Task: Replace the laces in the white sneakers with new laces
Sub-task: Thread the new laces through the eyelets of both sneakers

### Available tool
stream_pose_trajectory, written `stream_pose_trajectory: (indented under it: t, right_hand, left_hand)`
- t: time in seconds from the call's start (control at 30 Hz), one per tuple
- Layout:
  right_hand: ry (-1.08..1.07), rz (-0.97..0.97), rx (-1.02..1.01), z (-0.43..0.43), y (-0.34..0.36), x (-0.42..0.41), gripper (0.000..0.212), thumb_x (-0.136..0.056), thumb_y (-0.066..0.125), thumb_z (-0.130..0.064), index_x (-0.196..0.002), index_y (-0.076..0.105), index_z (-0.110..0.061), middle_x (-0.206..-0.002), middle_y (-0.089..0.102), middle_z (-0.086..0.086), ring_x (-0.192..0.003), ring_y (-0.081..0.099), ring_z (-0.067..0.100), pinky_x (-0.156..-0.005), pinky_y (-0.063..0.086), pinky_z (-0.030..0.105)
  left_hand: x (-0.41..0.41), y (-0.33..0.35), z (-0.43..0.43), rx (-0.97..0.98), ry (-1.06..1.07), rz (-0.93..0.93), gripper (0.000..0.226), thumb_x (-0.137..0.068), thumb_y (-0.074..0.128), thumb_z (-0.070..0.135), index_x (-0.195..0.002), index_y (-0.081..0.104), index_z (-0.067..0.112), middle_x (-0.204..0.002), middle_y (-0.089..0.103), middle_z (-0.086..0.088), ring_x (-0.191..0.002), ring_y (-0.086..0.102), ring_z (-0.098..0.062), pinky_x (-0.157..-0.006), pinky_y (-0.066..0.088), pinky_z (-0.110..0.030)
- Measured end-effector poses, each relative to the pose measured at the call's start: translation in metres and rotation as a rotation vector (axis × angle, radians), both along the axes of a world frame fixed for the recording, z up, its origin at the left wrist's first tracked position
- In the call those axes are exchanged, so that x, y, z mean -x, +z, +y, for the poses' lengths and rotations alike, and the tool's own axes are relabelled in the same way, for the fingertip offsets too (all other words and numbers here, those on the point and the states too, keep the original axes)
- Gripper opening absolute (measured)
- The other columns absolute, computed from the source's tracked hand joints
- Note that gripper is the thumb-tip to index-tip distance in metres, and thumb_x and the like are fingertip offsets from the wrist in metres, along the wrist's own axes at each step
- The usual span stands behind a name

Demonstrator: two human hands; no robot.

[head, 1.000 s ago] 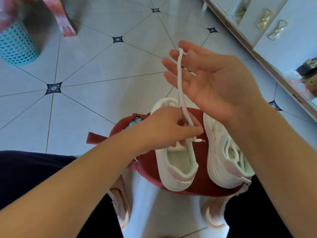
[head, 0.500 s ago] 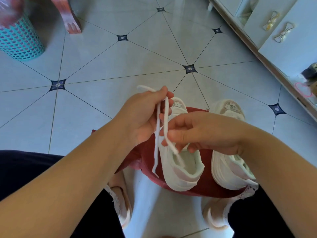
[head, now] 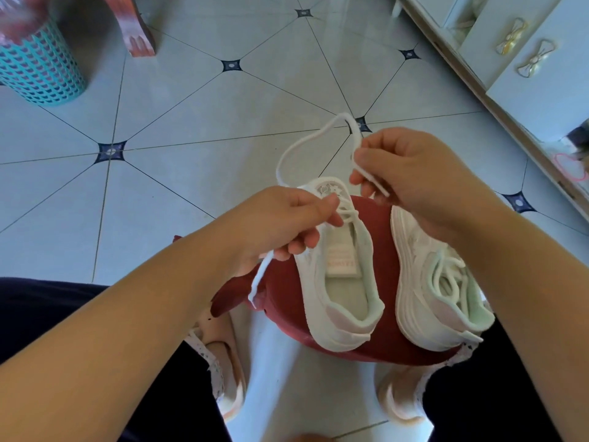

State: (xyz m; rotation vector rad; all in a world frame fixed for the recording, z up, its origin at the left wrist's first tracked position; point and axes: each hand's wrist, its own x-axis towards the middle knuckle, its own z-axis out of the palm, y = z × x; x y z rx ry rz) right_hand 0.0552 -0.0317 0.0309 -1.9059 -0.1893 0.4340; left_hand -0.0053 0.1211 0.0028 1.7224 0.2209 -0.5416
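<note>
Head view: the white lace (head: 296, 148) seems threaded only through the eyelets near the toe of the middle sneaker (head: 338, 301), which stands on the red stool (head: 287, 291) at lower centre. The left hand (head: 287, 224) pinches the lace beside the toe, and the right hand (head: 411, 180) pinches its other end above. I judge the lacing barely begun. The right-side sneaker (head: 424, 298) holds loose laces (head: 446, 282) inside, unthreaded.

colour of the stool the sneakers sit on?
Dark red. The stool shows best in the head view, between the two shoes.
</note>
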Motion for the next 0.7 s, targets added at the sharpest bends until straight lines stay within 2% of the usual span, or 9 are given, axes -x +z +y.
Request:
stream_pose_trajectory:
  t: [0.07, 0.17, 0.23, 0.37, 0.47, 0.57, 0.63, 0.7]
  right_hand:
    - [0.01, -0.03, -0.004, 0.006, -0.006, -0.001, 0.01, -0.09, 0.053, -0.013, -0.082, 0.059, -0.016, -0.07, 0.069, -0.004, -0.057, 0.059, 0.003, -0.057, 0.047, 0.018]
    - [0.06, -0.099, 0.023, 0.018, -0.021, 0.001, 0.008, -0.088, 0.056, -0.012, -0.082, 0.059, -0.017, -0.074, 0.071, -0.003, -0.062, 0.061, 0.003, -0.061, 0.049, 0.017]
    - [0.081, -0.097, -0.005, 0.023, -0.027, 0.001, 0.006, -0.087, 0.058, -0.01, -0.083, 0.06, -0.015, -0.071, 0.07, -0.004, -0.06, 0.061, 0.002, -0.059, 0.049, 0.016]
    - [0.139, -0.088, -0.044, 0.024, -0.033, -0.001, 0.005, -0.087, 0.06, -0.01, -0.084, 0.061, -0.014, -0.075, 0.069, 0.002, -0.061, 0.061, -0.001, -0.063, 0.048, 0.014]
    - [0.122, -0.046, -0.003, 0.022, -0.042, -0.002, 0.004, -0.089, 0.059, -0.015, -0.086, 0.062, -0.016, -0.076, 0.069, -0.003, -0.065, 0.062, 0.002, -0.067, 0.049, 0.016]
    - [0.132, -0.02, 0.149, 0.017, -0.049, -0.002, 0.007, -0.09, 0.055, -0.014, -0.088, 0.059, -0.019, -0.081, 0.07, -0.002, -0.072, 0.066, 0.006, -0.069, 0.051, 0.017]
    - [0.208, -0.118, 0.296, 0.013, -0.048, 0.0, 0.013, -0.088, 0.054, -0.01, -0.085, 0.055, -0.023, -0.076, 0.069, -0.004, -0.065, 0.064, 0.0, -0.064, 0.045, 0.007]
    - [0.291, -0.186, 0.443, 0.009, -0.045, 0.002, 0.017, -0.088, 0.052, -0.01, -0.082, 0.051, -0.026, -0.071, 0.067, -0.006, -0.057, 0.059, -0.003, -0.056, 0.039, 0.004]
  left_hand:
    - [0.001, -0.002, 0.001, -0.015, 0.004, -0.019, 0.024, -0.085, 0.059, 0.037, -0.089, 0.07, 0.015, -0.052, 0.047, 0.007, -0.049, 0.038, -0.009, -0.047, 0.03, -0.02]
    - [-0.001, -0.008, 0.0, 0.036, 0.125, -0.024, 0.024, -0.077, 0.069, 0.033, -0.087, 0.069, 0.011, -0.054, 0.044, 0.006, -0.051, 0.035, -0.009, -0.047, 0.028, -0.021]
    - [-0.003, -0.01, 0.0, 0.103, 0.19, 0.003, 0.022, -0.078, 0.07, 0.027, -0.086, 0.068, 0.007, -0.053, 0.041, 0.006, -0.049, 0.033, -0.009, -0.045, 0.024, -0.02]
    - [-0.006, -0.016, -0.001, 0.226, 0.279, 0.12, 0.007, -0.081, 0.067, 0.017, -0.078, 0.065, 0.011, -0.056, 0.043, 0.004, -0.044, 0.032, -0.007, -0.037, 0.021, -0.015]
    - [-0.007, -0.022, 0.0, 0.296, 0.356, 0.208, 0.006, -0.079, 0.066, 0.009, -0.084, 0.062, 0.009, -0.062, 0.044, 0.001, -0.048, 0.035, -0.008, -0.037, 0.026, -0.015]
    - [-0.006, -0.028, 0.001, 0.307, 0.453, 0.196, 0.002, -0.078, 0.064, 0.005, -0.078, 0.063, 0.007, -0.065, 0.049, -0.002, -0.048, 0.04, -0.008, -0.039, 0.032, -0.016]
    - [-0.006, -0.031, 0.001, 0.314, 0.513, 0.182, 0.002, -0.079, 0.062, 0.003, -0.079, 0.064, 0.004, -0.068, 0.052, -0.005, -0.044, 0.041, -0.008, -0.04, 0.034, -0.016]
    - [-0.006, -0.035, -0.001, 0.306, 0.563, 0.165, 0.008, -0.081, 0.062, 0.005, -0.088, 0.065, 0.0, -0.074, 0.053, -0.007, -0.047, 0.043, -0.009, -0.039, 0.037, -0.014]
